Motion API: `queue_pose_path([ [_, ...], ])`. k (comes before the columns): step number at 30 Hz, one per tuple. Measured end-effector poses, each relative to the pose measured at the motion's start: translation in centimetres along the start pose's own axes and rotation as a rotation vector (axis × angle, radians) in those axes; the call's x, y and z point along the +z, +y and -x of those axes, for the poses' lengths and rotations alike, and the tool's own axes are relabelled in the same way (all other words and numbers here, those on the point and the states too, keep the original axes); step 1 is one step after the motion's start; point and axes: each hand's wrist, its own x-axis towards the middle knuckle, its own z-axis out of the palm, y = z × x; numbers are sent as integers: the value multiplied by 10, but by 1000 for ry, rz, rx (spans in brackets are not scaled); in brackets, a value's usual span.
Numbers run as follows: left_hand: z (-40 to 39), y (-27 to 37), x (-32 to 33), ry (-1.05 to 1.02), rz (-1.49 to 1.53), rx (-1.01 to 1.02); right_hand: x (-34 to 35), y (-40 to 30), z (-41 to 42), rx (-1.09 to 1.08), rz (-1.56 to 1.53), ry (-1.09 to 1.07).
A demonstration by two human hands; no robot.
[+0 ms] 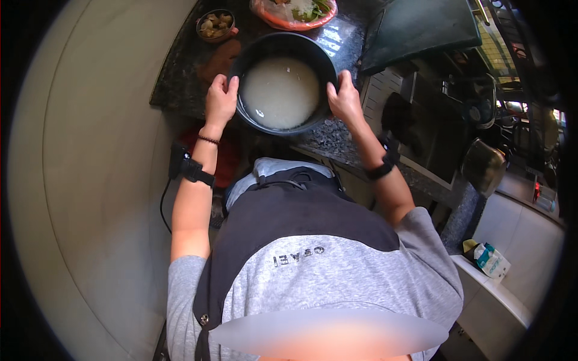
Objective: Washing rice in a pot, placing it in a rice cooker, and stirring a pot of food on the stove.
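A round dark pot (286,128) with cloudy whitish liquid in it is held between my two hands, over the front edge of the dark stone counter. My left hand (221,100) grips its left rim, thumb on top and fingers curled on the outer side. On the opposite side, my right hand (345,97) holds the right rim in the same way. Whether pale grains lie under the liquid I cannot tell. The pot's underside is hidden.
Behind the pot stand a small bowl (234,31) of brownish pieces and a red-rimmed basin (291,25) with greens and white bits. A dark board or lid (420,34) lies back right. A steel sink (429,135) is to the right, with a metal container (484,167) beside it.
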Motion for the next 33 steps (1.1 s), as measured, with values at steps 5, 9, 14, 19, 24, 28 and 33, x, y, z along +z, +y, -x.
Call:
queue_pose_path([
  [5,30,8,9,24,13,20,-4,2,-18,-127,-112,57],
  [9,53,10,11,115,123,94,-8,-5,-6,-159,-96,79],
  [14,63,14,9,61,184,10,-9,-9,-25,-197,-20,41],
  [19,75,6,8,77,133,-58,-10,-16,-32,-239,96,-48],
  [24,79,-15,12,4,414,-206,-22,-69,-27,-507,488,-88],
  [28,84,8,17,-142,578,-572,1,-82,-39,-405,578,-1016],
  [33,90,21,16,-443,896,-936,39,-97,-48,-306,1002,-1357],
])
